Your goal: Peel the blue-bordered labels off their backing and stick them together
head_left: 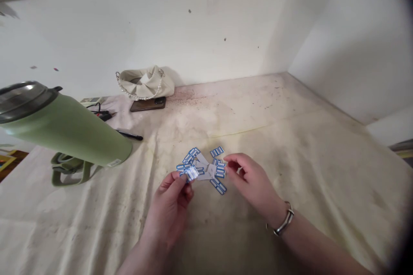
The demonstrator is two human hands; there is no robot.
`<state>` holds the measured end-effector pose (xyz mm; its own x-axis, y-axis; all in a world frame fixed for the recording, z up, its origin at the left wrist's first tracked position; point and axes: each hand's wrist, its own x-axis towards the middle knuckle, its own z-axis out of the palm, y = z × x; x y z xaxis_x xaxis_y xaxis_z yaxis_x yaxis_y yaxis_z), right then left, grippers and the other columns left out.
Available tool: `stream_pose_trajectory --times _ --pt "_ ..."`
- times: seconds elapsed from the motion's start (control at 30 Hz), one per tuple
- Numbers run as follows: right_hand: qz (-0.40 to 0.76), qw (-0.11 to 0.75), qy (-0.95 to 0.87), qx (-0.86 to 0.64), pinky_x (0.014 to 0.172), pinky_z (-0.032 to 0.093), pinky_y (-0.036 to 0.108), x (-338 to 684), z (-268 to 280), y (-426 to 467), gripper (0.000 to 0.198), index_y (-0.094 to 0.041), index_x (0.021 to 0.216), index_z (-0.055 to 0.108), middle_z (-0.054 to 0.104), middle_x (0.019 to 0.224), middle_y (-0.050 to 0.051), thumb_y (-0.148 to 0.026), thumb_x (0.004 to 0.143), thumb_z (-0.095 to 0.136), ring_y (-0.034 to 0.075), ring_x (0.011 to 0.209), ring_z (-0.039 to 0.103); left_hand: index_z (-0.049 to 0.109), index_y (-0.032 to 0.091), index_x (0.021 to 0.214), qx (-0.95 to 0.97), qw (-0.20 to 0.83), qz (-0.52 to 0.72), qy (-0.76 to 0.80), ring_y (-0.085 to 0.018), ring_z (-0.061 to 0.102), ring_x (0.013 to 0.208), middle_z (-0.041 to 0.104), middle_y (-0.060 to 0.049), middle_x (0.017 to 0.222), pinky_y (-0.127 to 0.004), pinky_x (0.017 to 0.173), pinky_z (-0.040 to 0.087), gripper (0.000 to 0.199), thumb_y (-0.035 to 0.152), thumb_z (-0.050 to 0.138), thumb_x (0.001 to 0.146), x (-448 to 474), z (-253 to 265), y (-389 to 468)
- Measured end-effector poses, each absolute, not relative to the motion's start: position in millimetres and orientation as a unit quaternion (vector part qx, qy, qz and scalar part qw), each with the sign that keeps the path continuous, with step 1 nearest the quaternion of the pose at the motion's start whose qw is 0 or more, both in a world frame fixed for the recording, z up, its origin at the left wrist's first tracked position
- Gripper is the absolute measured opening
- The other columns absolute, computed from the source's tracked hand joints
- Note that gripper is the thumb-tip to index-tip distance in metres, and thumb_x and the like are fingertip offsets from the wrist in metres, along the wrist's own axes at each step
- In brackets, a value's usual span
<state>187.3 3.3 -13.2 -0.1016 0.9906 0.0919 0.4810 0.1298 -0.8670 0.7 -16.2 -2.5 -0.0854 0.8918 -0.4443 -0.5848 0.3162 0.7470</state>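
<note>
Left hand [170, 193]: fingers clamped on blue-edged sheet [192, 173]
Right hand [251, 180]: fingers apart
Loose sheets [203, 176]: frame centre, unstacked (plenty left, seemingly)

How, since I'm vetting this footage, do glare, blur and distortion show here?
Head view: the card in the left hand is blurred and washed out; a glint sits on the metal lid; the green bottle leans strongly, probably from wide-lens distortion; black shading fills the right corners.

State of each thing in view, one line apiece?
Left hand, pinching a blue-and-white piece
Right hand, fingers curled, contact unclear
Loose pieces, scattered, some overlapping
Green bottle, standing, lid on
Pale bag, mouth open
Phone, flat, camera side up
Cloth, wrinkled, stained
</note>
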Motion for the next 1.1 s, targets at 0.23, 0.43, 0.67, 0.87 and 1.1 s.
stream_pose_trajectory --times 0.23,0.43,0.67,0.87,1.1 --pt "0.238 0.258 -0.745 -0.567 0.082 0.044 0.037 182.9 -24.3 10.6 0.022 -0.016 0.102 0.06 0.057 0.098 0.009 -0.019 0.08 0.056 0.023 0.093 0.052 0.055 0.016 0.069 0.165 0.65 0.568 0.477 -0.005 0.048 0.052 0.057 0.003 0.064 -0.015 0.05 0.04 0.014 0.02 0.069 0.071 -3.0 -5.4 -14.4" --pt "0.22 0.245 -0.794 -0.512 0.087 0.042 0.035 166.2 -26.9 9.0 0.024 -0.019 0.102 0.063 0.054 0.103 0.008 -0.016 0.079 0.058 0.022 0.098 0.048 0.055 0.016 0.071 0.165 0.645 0.57 0.481 -0.005 0.048 0.052 0.057 0.004 0.065 -0.016 0.05 0.04 0.014 0.02 0.069 0.071 -1.7 -6.4 -14.8" --pt "0.23 0.221 -0.795 -0.517 0.082 0.04 0.032 160.8 -32.0 11.3 0.015 -0.018 0.09 0.063 0.056 0.094 0.005 -0.017 0.075 0.064 0.02 0.093 0.048 0.053 0.017 0.07 0.159 0.646 0.567 0.486 -0.005 0.047 0.052 0.057 0.004 0.064 -0.015 0.05 0.039 0.019 0.02 0.071 0.067 0.2 -5.5 -15.9" --pt "0.235 0.267 -0.793 -0.494 0.077 0.04 0.03 163.4 -37.4 15.5 0.01 -0.019 0.076 0.062 0.059 0.085 0.004 -0.017 0.083 0.056 0.019 0.087 0.05 0.053 0.016 0.068 0.164 0.635 0.572 0.492 -0.005 0.046 0.052 0.057 0.004 0.063 -0.015 0.049 0.037 0.019 0.021 0.072 0.067 1.5 -6.1 -15.0" --pt "0.418 0.349 -0.661 -0.517 0.057 0.043 0.023 176.5 -9.6 -2.9 0.014 -0.021 0.083 0.051 0.058 0.069 -0.001 -0.024 0.091 0.04 0.013 0.062 0.056 0.055 0.016 0.069 0.218 0.606 0.563 0.518 -0.006 0.044 0.053 0.057 0.003 0.063 -0.016 0.051 0.036 0.016 0.024 0.069 0.07 -0.2 -10.0 -15.2"
